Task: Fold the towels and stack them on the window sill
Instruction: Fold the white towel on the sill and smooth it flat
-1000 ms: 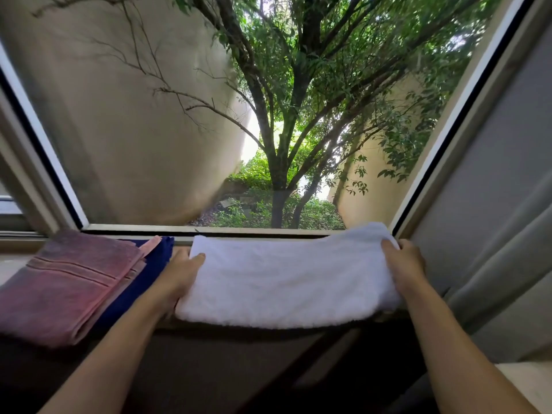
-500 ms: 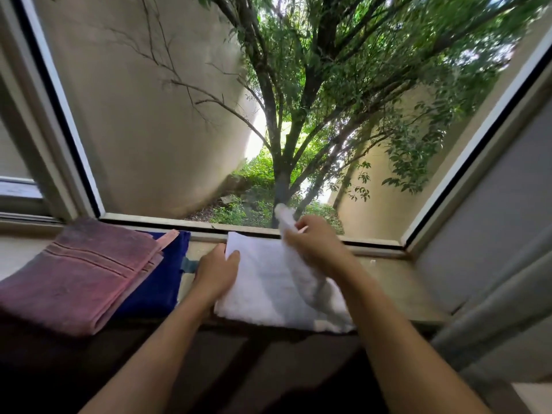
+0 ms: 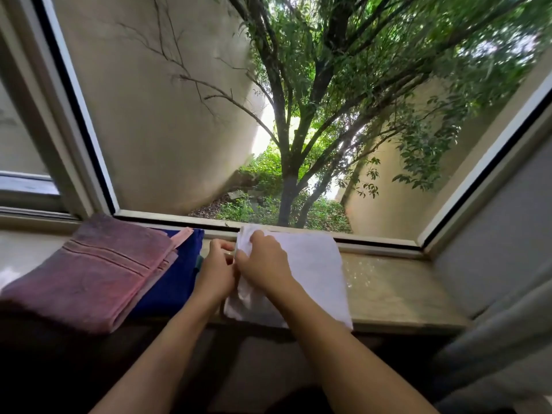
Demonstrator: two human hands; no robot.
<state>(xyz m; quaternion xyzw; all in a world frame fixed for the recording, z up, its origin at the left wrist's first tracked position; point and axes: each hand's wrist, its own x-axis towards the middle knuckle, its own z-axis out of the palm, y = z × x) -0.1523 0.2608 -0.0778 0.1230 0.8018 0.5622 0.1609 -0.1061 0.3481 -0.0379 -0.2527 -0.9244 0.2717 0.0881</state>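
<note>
A white towel [image 3: 313,270] lies folded in half on the stone window sill [image 3: 397,291], its near edge hanging slightly over the front. My right hand [image 3: 263,264] grips the folded-over end at the towel's left side, fingers curled on the cloth. My left hand [image 3: 216,270] sits right beside it at the towel's left edge, fingers curled at that edge. To the left, a folded pink towel [image 3: 89,273] rests on a folded dark blue towel [image 3: 176,273].
The window frame [image 3: 298,234] runs along the back of the sill, with a tree and walls beyond the glass. A grey curtain [image 3: 493,339] hangs at the right. Bare sill shows to the right of the white towel.
My right hand has carried the towel's right end across to the left, folding the towel in half. The left hand stayed at the left edge. The camera tilted down and nearer.
</note>
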